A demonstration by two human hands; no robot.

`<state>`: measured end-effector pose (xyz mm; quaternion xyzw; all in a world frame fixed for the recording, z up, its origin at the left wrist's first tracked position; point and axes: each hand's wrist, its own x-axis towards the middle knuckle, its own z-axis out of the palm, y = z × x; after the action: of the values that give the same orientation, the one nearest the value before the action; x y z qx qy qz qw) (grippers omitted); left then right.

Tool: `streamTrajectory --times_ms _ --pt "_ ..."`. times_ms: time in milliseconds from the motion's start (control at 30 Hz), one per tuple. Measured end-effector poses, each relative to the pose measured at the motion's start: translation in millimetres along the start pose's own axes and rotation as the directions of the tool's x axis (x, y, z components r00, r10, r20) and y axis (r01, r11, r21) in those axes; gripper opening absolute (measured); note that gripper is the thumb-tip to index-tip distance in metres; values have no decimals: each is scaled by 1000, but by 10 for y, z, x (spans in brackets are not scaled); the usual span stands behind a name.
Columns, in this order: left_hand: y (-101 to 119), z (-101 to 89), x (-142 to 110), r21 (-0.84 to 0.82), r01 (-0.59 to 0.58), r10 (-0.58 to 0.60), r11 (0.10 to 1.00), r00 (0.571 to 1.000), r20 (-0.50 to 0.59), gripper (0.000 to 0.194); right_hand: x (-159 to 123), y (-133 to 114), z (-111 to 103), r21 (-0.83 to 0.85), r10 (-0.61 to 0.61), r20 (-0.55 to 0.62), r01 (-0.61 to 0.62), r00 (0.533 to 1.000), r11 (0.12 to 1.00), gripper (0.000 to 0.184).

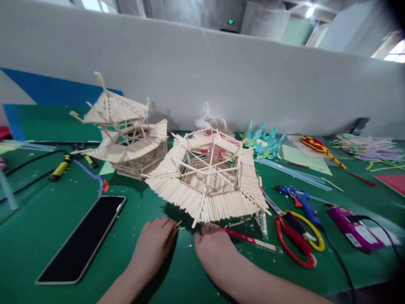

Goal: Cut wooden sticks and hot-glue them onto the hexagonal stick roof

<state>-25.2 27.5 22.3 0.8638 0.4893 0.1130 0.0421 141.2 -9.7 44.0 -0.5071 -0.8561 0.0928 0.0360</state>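
Note:
Both hands are low at the table's front, just before a wooden-stick pavilion model (228,204) with a ring of sloping roof and an open stick frame on top. My left hand (155,238) is closed, and a short piece of wooden stick (179,223) pokes out at its fingertips. Close to the model's front edge, my right hand (218,249) is curled with its fingertips turned down and away; what they hold, if anything, is hidden. A red-wrapped stick packet (243,236) lies beside that hand. Behind on the left stands a second, tiered stick pavilion (123,135).
A phone (84,240) lies at left, near a yellow-black tool (60,168). To the right are red-and-yellow scissors (297,236), a blue glue gun (299,200), a purple corded device (354,228) and clear glue sticks (294,173). A pale partition (202,71) borders the green table.

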Motion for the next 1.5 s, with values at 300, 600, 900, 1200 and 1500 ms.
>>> streamTrajectory --times_ms 300,600,900,1200,1500 --pt "-42 -24 24 68 1 -2 998 1000 15 24 -40 22 -203 65 12 84 -17 996 998 17" --pt "-19 -102 -84 -31 -13 7 999 981 -194 18 -434 239 -957 637 127 -170 10 977 771 13" --pt "371 -708 -71 -400 -127 -63 908 901 -429 10 -168 533 -1529 720 221 -402 158 889 675 5" --pt "584 -1150 459 -641 -152 -194 752 879 -436 8 210 515 -1629 556 112 -451 180 886 811 8" --pt "539 -1059 672 -621 -172 -145 765 893 -426 13 310 536 -1604 453 66 -483 185 873 872 9"
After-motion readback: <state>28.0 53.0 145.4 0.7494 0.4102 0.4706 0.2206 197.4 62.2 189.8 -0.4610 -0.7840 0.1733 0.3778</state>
